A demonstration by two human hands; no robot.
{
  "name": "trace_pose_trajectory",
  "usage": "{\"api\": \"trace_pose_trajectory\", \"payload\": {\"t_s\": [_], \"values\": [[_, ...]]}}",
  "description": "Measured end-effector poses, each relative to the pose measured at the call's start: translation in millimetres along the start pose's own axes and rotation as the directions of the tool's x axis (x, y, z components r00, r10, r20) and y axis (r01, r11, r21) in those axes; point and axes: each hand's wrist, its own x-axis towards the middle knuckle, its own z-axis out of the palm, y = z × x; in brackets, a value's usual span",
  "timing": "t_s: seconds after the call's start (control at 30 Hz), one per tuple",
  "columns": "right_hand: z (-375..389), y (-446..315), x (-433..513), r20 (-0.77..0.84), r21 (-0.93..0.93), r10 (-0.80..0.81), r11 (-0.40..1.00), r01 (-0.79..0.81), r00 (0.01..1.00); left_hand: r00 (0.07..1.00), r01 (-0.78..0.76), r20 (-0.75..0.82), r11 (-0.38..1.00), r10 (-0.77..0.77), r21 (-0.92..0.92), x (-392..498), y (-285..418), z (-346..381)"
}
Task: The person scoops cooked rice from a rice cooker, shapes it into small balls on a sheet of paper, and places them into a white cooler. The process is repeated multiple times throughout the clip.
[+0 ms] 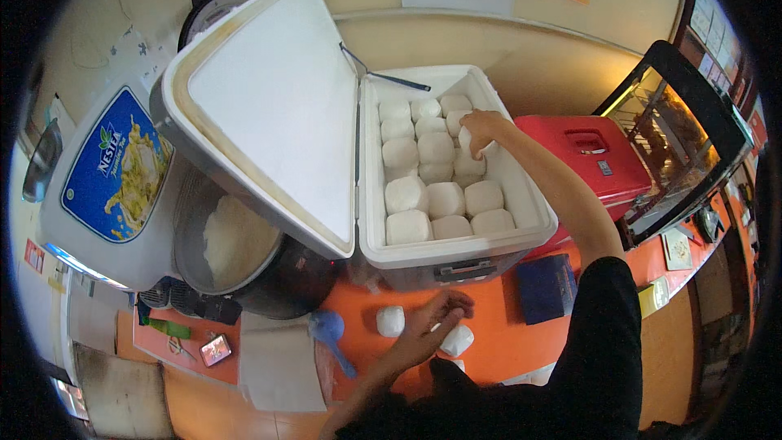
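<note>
An ice chest (516, 229) stands before me with its white-lined lid (275, 104) swung up to the left. Several rounded white wrapped bundles (427, 198) fill it in stacked rows. My right hand (484, 128) reaches into its right side, fingers around one white wrapped bundle (467, 142). Lower down, my left hand (432, 325) hovers over or rests on the orange tabletop (366, 366), its fingers curled. A white sliver shows by its thumb; whether it grips anything is unclear. One wrapped bundle (390, 321) sits left of that hand, and another (457, 341) lies to its right.
Left of the chest is a large open pot (278, 269) of white rice (235, 235), with a blue scoop (330, 333) nearby. A Nestea dispenser (119, 165) stands farther left. At right are a dark blue box (545, 289), a red cooler (580, 159) and a lit display warmer (672, 134).
</note>
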Motion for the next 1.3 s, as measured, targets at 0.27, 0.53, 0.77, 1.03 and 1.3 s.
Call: {"api": "trace_pose_trajectory", "payload": {"t_s": [0.27, 0.53, 0.77, 1.03, 1.3], "values": [[24.5, -13.7, -2.8, -0.042, -0.001, 0.004, 1.0, -0.004, 0.999, 0.992, 0.112, -0.092, 0.948, -0.088, 0.299, -18.1, -138.4, -14.1], [19.6, -25.5, -13.6, -0.203, -0.059, -0.016, 0.998, 0.004, 0.979, 0.986, 0.119, -0.162, 0.51, 0.041, 0.852, 11.4, -229.4, -54.6], [-58.7, -87.9, -151.5, -0.615, 0.392, 0.088, 0.896, 0.208, 0.784, 0.925, 0.313, -0.18, 0.403, -0.334, 0.86, 43.2, -249.1, -60.7], [115.0, -212.3, -324.2, 0.429, 0.76, -0.076, 0.568, -0.315, 0.9, 0.954, 0.216, -0.294, 0.562, 0.051, 0.798, 22.0, -224.6, -59.7], [344.4, -353.8, -270.2, 0.155, 0.51, 0.431, 0.736, -0.445, 0.889, 0.863, 0.117, -0.496, 0.92, 0.091, 0.373, -31.6, -182.6, -75.4]]}}
